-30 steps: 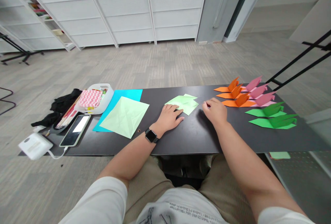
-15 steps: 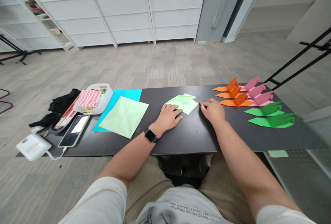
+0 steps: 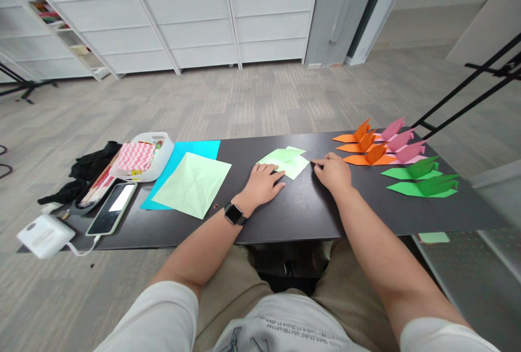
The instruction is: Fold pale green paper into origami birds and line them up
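Observation:
A folded piece of light green origami paper (image 3: pixel 296 163) lies on the dark table in front of me. My left hand (image 3: pixel 264 183) is spread flat, its fingertips resting on the paper's lower left part. At the paper's right corner is my right hand (image 3: pixel 332 172), index finger stretched toward the corner and the other fingers curled. Nothing shows in its grasp; whether the fingertip touches the paper I cannot make out. To the left, a creased light green square sheet (image 3: pixel 193 184) overlaps a blue sheet (image 3: pixel 163 201).
Folded paper birds stand at the right: orange (image 3: pixel 368 158), pink (image 3: pixel 409 153) and green (image 3: pixel 427 186). On the left are a white basket (image 3: pixel 165 159), a cabled phone (image 3: pixel 112 211), a white device (image 3: pixel 45 235) and black cloth (image 3: pixel 95 162). The table's edge (image 3: pixel 285 240) is near my lap.
The whole view has shifted slightly. My right index finger now looks straighter, near the same paper corner. My left hand stays on the folded paper.

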The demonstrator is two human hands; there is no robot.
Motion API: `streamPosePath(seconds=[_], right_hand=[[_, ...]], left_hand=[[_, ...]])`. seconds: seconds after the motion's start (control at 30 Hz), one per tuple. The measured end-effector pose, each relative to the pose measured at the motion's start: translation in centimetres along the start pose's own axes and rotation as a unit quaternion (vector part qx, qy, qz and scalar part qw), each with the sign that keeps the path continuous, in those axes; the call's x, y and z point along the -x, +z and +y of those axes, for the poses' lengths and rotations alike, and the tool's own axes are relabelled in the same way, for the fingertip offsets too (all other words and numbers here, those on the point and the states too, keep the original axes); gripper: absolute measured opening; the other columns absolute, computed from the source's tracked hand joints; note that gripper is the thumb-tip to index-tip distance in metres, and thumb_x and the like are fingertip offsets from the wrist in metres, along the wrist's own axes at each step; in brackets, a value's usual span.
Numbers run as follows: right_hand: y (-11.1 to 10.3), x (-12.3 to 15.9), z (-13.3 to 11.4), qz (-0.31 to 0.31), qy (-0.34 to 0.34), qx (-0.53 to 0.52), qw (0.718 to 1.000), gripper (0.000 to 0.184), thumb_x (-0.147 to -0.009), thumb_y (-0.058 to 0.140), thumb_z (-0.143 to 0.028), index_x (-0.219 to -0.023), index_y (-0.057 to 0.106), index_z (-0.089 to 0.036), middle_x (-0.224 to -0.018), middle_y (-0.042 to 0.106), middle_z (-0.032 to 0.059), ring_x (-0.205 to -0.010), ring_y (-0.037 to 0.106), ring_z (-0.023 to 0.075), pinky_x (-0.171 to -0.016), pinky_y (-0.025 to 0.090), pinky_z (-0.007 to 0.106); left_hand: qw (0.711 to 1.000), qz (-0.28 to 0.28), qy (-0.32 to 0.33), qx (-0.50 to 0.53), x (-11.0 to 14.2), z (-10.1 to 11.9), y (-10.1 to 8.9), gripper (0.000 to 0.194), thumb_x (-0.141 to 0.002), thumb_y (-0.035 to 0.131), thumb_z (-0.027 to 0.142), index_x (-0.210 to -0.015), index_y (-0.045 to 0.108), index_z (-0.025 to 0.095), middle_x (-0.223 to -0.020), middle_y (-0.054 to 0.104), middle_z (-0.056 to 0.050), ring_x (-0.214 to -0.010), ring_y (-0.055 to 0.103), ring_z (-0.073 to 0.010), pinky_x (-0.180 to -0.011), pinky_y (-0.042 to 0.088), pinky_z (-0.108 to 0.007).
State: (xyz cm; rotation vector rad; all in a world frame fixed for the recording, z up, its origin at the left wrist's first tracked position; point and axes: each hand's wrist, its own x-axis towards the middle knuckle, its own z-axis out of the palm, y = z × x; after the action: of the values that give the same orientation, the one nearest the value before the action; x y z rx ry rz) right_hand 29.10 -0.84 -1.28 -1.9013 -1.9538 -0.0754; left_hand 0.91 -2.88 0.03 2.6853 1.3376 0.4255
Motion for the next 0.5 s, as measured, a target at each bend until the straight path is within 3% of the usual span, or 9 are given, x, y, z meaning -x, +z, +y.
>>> streamPosePath(seconds=[0.13, 0.23, 0.37, 0.5], right_hand=[[-0.2, 0.0, 0.2, 0.033, 0.032, -0.005, 0.999, 0.031, -0.091, 0.061, -0.025, -0.11, 0.085, -0.026, -0.1, 0.072, 0.009, -0.089, 0.064, 0.0241, -0.076, 0.049, 0.036], [-0.2, 0.3, -0.9, 0.03, -0.044, -0.053, 0.997, 0.031, -0.094, 0.059, -0.026, -0.113, 0.084, -0.025, -0.099, 0.072, 0.0079, -0.091, 0.065, 0.0232, -0.078, 0.05, 0.035], [0.2, 1.0, -3.6, -0.05, -0.188, -0.082, 0.978, 0.032, -0.1, 0.059, -0.03, -0.122, 0.082, -0.028, -0.098, 0.071, 0.0069, -0.09, 0.064, 0.0217, -0.081, 0.049, 0.034], [0.4, 1.4, -5.3, -0.082, -0.215, -0.043, 0.972, 0.031, -0.103, 0.058, -0.032, -0.123, 0.082, -0.03, -0.096, 0.069, 0.0077, -0.088, 0.061, 0.0225, -0.081, 0.047, 0.035]], left_hand=[[1.0, 0.0, -0.002, 0.002, 0.0, 0.0, 0.0, 0.04, -0.104, 0.057, 0.047, -0.139, 0.07, 0.031, -0.149, 0.061, -0.008, -0.135, 0.052, -0.0307, -0.12, 0.035, -0.053], [1.0, 0.003, 0.0, -0.002, 0.0, -0.1, 0.1, 0.04, -0.104, 0.057, 0.048, -0.139, 0.07, 0.032, -0.149, 0.06, -0.008, -0.135, 0.052, -0.0308, -0.12, 0.034, -0.053], [1.0, 0.012, 0.0, -0.018, 0.0, 0.0, 0.2, 0.043, -0.103, 0.059, 0.049, -0.14, 0.07, 0.032, -0.147, 0.057, -0.011, -0.135, 0.049, -0.0323, -0.12, 0.034, -0.052], [0.999, 0.026, -0.019, -0.03, 0.0, 0.3, 0.0, 0.042, -0.102, 0.059, 0.051, -0.138, 0.072, 0.034, -0.138, 0.057, -0.012, -0.128, 0.049, -0.0337, -0.115, 0.036, -0.053]])
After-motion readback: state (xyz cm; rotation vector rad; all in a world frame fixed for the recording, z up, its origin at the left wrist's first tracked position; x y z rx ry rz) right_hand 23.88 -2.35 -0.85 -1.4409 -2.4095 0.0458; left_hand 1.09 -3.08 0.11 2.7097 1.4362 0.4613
